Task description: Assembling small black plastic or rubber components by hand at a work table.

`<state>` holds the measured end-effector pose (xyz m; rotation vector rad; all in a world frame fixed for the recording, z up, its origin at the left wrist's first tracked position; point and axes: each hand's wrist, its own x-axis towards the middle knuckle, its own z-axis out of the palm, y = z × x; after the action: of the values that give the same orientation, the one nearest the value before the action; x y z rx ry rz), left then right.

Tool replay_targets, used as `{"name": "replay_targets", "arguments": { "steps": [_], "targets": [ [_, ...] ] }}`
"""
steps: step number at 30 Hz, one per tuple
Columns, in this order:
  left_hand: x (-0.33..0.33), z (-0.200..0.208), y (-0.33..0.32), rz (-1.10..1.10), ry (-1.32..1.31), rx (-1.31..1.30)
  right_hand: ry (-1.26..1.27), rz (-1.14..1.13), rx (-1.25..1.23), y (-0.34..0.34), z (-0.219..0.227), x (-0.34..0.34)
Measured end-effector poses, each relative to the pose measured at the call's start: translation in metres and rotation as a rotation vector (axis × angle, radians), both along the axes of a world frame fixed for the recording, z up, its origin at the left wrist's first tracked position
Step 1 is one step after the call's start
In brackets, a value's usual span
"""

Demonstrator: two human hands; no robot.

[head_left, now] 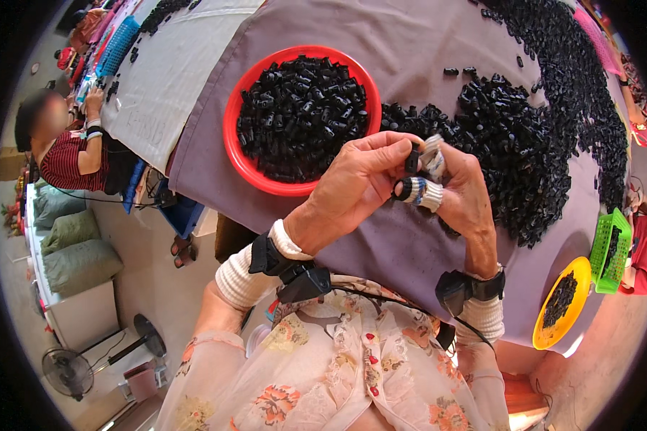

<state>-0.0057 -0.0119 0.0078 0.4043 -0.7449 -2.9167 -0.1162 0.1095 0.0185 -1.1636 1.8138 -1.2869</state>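
A small black plastic piece (413,159) is pinched between the fingertips of my two hands, above the cloth-covered table. My left hand (363,176) is closed, thumb and forefinger pressed together at its upper end. From the other side my right hand (464,188) grips it; whitish wraps cover its thumb and a finger. Something dark shows at the tip of the wrapped finger; I cannot make out what. Just beyond my left hand stands a red basin (231,144) heaped with similar black pieces (302,115). A loose pile of black pieces (510,144) lies beyond my right hand.
More black pieces (589,93) spread along the table's far right. A yellow dish (584,276) and a green basket (602,248) sit at the right edge. At left, another person (75,154) works at a pale-covered table (151,93). A fan (68,373) and sacks (83,266) are lower left.
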Motion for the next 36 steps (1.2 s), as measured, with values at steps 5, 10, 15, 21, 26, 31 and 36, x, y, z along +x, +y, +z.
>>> {"name": "replay_targets", "arguments": {
  "steps": [5,10,15,21,26,31,36],
  "targets": [
    [0.002,-0.008,0.001,0.008,0.003,0.037,0.025,-0.236,-0.048,0.002,0.007,0.004],
    [0.003,-0.005,0.001,0.021,-0.036,0.019,-0.022,-0.203,-0.146,-0.002,0.004,0.006],
    [0.005,-0.001,0.000,-0.009,-0.095,-0.120,0.018,-0.145,-0.133,-0.002,0.003,0.006],
    [0.007,-0.002,-0.001,0.016,-0.103,-0.114,0.086,-0.142,-0.149,-0.004,-0.001,0.005],
    [0.010,-0.007,-0.004,-0.014,-0.090,-0.063,0.065,-0.156,-0.117,-0.004,-0.003,0.004],
    [0.011,-0.008,-0.003,-0.018,-0.077,-0.038,0.034,-0.195,-0.126,-0.007,0.000,0.007],
    [0.012,-0.008,-0.005,0.025,-0.018,0.003,0.028,-0.178,-0.012,-0.004,0.002,0.002]
  ]
}}
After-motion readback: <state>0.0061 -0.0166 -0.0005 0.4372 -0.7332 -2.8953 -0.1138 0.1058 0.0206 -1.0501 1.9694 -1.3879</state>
